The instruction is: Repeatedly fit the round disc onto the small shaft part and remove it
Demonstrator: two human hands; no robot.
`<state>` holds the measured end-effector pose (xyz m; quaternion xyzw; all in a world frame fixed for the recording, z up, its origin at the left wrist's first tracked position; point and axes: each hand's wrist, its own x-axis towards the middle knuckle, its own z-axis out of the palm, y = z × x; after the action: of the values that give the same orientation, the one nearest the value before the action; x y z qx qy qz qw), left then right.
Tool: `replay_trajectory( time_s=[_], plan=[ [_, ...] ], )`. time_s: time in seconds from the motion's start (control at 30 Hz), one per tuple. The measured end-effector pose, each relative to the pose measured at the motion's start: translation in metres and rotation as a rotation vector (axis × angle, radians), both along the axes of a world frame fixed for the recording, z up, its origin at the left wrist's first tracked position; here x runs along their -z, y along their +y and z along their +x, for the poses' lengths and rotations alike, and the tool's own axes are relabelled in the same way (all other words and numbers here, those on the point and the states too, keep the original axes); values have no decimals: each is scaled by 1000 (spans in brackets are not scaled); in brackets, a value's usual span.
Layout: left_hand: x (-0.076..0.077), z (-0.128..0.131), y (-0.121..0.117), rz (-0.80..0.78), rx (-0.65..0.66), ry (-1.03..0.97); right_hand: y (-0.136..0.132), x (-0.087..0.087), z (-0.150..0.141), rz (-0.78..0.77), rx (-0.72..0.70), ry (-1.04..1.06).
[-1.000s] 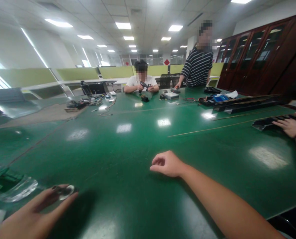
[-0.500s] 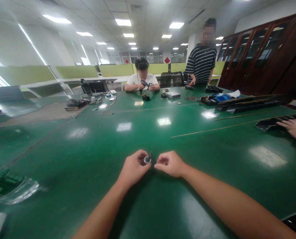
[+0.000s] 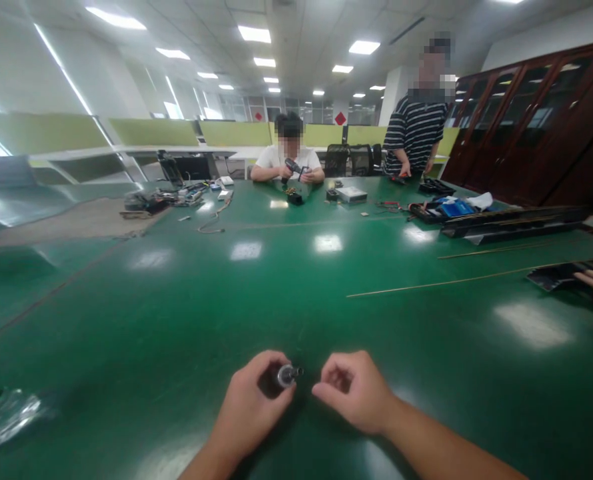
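Head view: shiny cylindrical part (image 3: 286,376).

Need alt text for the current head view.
Over a green tabletop, the left hand holds a small round part with a dark tip; the right hand is curled beside it, not touching the part. Across the table, a seated person holds a dark power tool, and another person in stripes stands.

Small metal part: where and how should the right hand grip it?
Probably pinch the small metal part by its dark narrow tip, from the right: it pokes toward the right hand, while the left hand holds the wider end.
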<state>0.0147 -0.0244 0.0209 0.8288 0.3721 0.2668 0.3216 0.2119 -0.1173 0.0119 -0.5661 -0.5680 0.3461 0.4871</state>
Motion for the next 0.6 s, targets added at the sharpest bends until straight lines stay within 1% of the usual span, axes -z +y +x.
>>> replay_trajectory(
  time_s=[0.1,0.17,0.27,0.33,0.37,0.4,0.47,0.53,0.6],
  plan=[
    [4,-1,2,29,29,17,3,-2,5,32,-20,-30],
    [6,-1,3,60,36,18,5,-2,9,41,21,-48],
    [5,1,4,110,43,10,8,-1,16,9,74,-47],
    [3,3,4,130,58,15,10,0,21,-4,10,-46],
    [1,5,4,135,63,14,10,1,23,14,-10,-62],
    [0,6,4,137,58,9,11,2,24,39,5,-75],
    [-1,9,6,140,36,-6,14,4,25,62,-13,-90],
    [-1,10,8,159,21,-15,17,7,23,57,-73,-84],
    [-1,10,9,188,34,-16,21,11,20,42,-130,-78]
  ],
)
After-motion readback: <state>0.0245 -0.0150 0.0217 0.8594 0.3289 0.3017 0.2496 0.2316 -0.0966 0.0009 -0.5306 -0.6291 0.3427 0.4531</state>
